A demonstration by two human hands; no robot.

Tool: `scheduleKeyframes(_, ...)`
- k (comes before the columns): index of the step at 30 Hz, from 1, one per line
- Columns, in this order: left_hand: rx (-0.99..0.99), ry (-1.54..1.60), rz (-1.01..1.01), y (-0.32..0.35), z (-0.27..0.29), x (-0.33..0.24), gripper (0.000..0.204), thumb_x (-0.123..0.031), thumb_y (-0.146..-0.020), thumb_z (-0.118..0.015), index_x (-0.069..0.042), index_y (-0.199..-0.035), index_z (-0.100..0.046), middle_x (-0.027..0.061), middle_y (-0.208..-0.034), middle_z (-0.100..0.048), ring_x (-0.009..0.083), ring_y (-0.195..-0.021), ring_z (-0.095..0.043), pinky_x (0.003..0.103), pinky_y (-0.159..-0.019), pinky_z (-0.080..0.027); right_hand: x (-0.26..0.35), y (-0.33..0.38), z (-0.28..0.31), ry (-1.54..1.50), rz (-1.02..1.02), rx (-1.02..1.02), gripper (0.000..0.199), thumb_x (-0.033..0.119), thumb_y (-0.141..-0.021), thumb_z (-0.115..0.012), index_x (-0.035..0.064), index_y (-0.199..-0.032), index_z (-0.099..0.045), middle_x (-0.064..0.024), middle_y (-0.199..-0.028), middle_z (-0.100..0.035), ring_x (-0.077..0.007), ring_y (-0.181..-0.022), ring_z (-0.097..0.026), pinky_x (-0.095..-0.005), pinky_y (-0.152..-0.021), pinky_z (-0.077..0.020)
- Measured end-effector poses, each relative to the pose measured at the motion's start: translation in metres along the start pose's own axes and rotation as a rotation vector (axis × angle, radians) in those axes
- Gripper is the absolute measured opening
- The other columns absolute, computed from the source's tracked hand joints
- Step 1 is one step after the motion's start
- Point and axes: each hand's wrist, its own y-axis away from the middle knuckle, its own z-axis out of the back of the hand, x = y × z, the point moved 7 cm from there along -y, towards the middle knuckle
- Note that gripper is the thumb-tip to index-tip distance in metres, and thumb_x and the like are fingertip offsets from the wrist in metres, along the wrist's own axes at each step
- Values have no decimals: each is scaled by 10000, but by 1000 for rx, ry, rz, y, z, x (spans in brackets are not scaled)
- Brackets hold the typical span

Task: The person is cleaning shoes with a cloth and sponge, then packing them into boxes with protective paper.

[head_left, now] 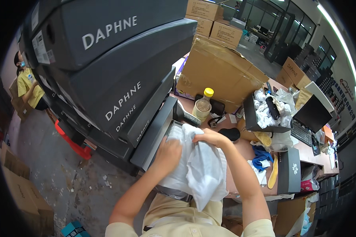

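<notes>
An opened dark grey shoe box is in front of me, with white tissue paper lining it. Its raised lid leans at the left, against the stack. My right hand is closed on the top of a thin white wrapper, which hangs in folds over the box. Whatever the wrapper may cover is hidden. At the box's left side, my left hand has its fingers curled against the tissue paper. Those fingertips are slightly blurred and partly hidden.
A tall stack of dark shoe boxes rises close on my left. On the table are a yellow-capped bottle, a large cardboard box, a box of crumpled paper and a monitor. Another person is at far left.
</notes>
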Motion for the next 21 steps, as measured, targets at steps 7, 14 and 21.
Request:
scheduleKeyframes(7,713,-259,-180,63,-41,-46,663,-572,-822,-458,-164,-1344,-441,134,-1448,-309,326,-1365,-200,620,-1062,-20,65,-20,-20,-133,-79,254,426,358,-683,-664,26,-950,-674,-123,-985,-638,-192,-862,-612,-290,-779,-479)
scheduleKeyframes(14,442,-180,-243,50,-42,-53,728,-596,-786,-433,-177,-1377,-362,135,-1445,-296,345,-1359,-198,600,-1074,-25,43,-78,-32,717,-58,19,747,551,-562,-652,-92,-941,-657,-262,-1011,-629,-320,-923,-622,-345,-820,-476)
scheduleKeyframes(21,389,104,-175,57,-42,-25,689,-446,-711,-640,-112,-1293,-483,198,-1369,-394,362,-1330,-262,595,-1079,-62,26,-63,-31,722,35,-410,601,516,-621,-626,-57,-795,-676,-257,-822,-646,-356,-799,-649,-395,-762,-515)
